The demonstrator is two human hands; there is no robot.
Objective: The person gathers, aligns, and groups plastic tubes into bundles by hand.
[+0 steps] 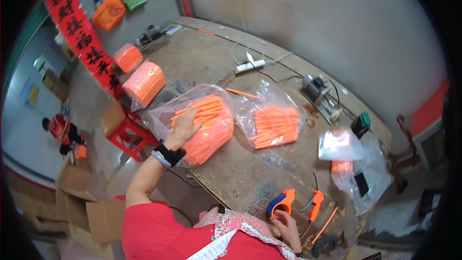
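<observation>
A large clear bag [226,120] packed with orange sticks [209,108] lies near the left edge of the worn desk [207,58] and serves as the landmark here. The left hand [184,126] rests on the sticks at its open upper part, with a black watch [172,155] and a grey band [160,158] around the wrist. Its thumb stands apart from the fingers; whether this grip pinches any stick cannot be told.

The right hand [287,227] is well to the right of the large bag and nearer the person, just at the lower edge of a blue-and-orange ring-shaped tool [289,195]. Its fingers are bent, and whether that grip closes on the tool cannot be told either.

Right of the large bag sits a second clear bag [246,115] of orange sticks, with a loose stick [240,93] near its top. Left of and beyond the large bag are two wrapped orange bundles, a bigger one [144,85] and a smaller one [128,58]. Further right and nearer the person lie an orange-handled hand tool [316,205] and another single stick [325,225]. Well to the right of the large bag stand a small motor [315,89] and a green-lidded jar [362,123]; beyond it lies a white power strip [250,66]. A red stool [130,137] stands to its left.
</observation>
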